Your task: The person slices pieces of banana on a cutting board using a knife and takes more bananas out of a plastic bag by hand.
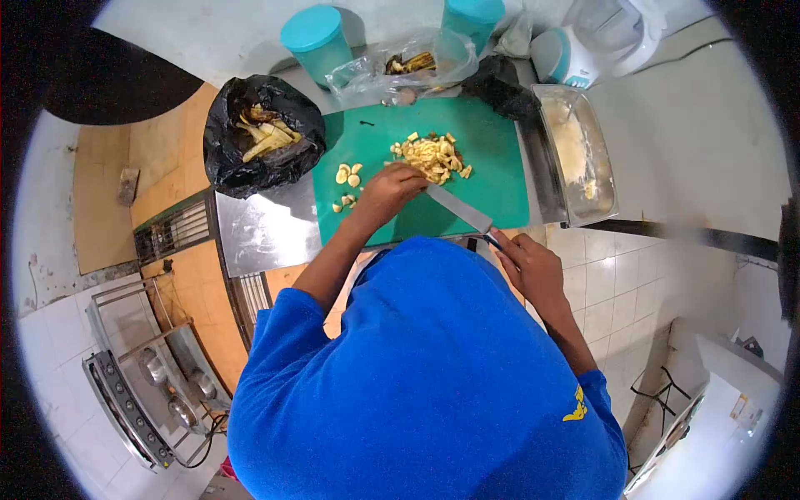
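My right hand (531, 268) is closed round the handle of a knife (458, 207), whose wide blade points up and left over the green cutting board (500, 158). At the blade's tip my left hand (395, 193) rests by a heap of chopped yellow pieces (429, 155); its fingers are pressed together, and what they hold, if anything, is hidden. To the left of that hand, several round pale slices (348, 175) lie on the board.
A black bag with yellow peels (271, 138) stands left of the board. Behind it are turquoise-lidded containers (315, 30) and a clear plastic bag (367, 73). A metal tray (575, 150) and a blender (558, 57) are at the right.
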A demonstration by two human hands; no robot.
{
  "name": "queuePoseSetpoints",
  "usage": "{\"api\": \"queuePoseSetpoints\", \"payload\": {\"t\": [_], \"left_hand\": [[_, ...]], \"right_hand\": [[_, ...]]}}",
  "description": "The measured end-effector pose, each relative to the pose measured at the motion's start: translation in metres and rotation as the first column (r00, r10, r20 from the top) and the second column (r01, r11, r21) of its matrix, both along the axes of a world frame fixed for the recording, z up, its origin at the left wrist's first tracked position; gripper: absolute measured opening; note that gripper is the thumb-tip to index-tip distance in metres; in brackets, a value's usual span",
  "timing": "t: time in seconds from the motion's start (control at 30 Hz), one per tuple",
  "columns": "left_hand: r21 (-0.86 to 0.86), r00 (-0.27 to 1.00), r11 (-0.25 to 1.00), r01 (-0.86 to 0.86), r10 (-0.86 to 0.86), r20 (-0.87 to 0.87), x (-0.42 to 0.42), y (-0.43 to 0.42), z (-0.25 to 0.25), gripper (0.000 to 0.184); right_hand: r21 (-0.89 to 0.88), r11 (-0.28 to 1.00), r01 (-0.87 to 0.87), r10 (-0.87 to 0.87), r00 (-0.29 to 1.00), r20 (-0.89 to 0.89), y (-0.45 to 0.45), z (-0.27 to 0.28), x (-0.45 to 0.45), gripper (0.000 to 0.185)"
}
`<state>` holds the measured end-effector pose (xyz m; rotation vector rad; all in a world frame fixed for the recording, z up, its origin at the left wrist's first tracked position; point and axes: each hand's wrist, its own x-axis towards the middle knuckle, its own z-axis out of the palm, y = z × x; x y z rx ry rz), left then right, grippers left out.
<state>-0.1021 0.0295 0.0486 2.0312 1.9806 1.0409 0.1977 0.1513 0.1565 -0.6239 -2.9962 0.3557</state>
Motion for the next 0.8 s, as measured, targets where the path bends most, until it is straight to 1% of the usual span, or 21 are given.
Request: {"api": "queuePoseSetpoints", "payload": {"t": [0.1, 0.2, 0.3, 0.4, 0.5, 0.53, 0.6, 0.7, 0.8], "left_hand": [[-0.069, 1.0, 0.997, 0.019, -0.019, 0.01, -0.002, 0.002, 0.007, 0.019], [-0.086, 0.997, 0.994, 0.072, -0.074, -0.019, -0.008, 0.011, 0.008, 0.018], [-0.27, 0.971, 0.939, 0.214, -0.235, -0.048, -0.022, 0.02, 0.019, 0.018], [-0.29, 0.927, 0.891, 0.349, -0.374, -0.035, -0.033, 0.032, 0.033, 0.019], [-0.222, 0.901, 0.885, 0.409, -0.43, -0.054, -0.036, 0.042, 0.033, 0.019], [-0.221, 0.895, 0.884, 0.412, -0.438, -0.087, -0.038, 0.046, 0.033, 0.02], [-0.217, 0.878, 0.88, 0.423, -0.457, -0.143, -0.039, 0.051, 0.033, 0.022], [-0.165, 0.899, 0.897, 0.409, -0.427, -0.093, -0.044, 0.06, 0.035, 0.021], [-0.138, 0.958, 0.948, 0.285, -0.282, 0.04, -0.043, 0.072, 0.043, 0.018]], "right_hand": [[0.019, 1.0, 0.007, -0.008, 0.999, 0.052, 0.001, 0.001, 0.0, 0.043], [0.019, 1.0, -0.003, 0.003, 1.0, 0.001, 0.0, -0.002, 0.0, 0.044], [0.025, 1.0, 0.011, -0.011, 1.0, 0.02, -0.001, -0.004, 0.001, 0.045], [0.036, 0.999, 0.017, -0.017, 1.0, -0.022, -0.001, -0.009, 0.006, 0.046], [-0.071, 0.992, 0.102, -0.108, 0.99, -0.087, -0.005, -0.006, 0.008, 0.044], [-0.101, 0.986, 0.132, -0.142, 0.984, -0.104, -0.007, -0.006, 0.008, 0.043], [-0.127, 0.971, 0.204, -0.216, 0.973, -0.083, -0.012, -0.009, 0.008, 0.041], [-0.168, 0.942, 0.29, -0.303, 0.951, -0.058, -0.018, -0.013, 0.016, 0.041], [-0.221, 0.91, 0.35, -0.372, 0.926, -0.064, -0.021, -0.017, 0.027, 0.039]]}}
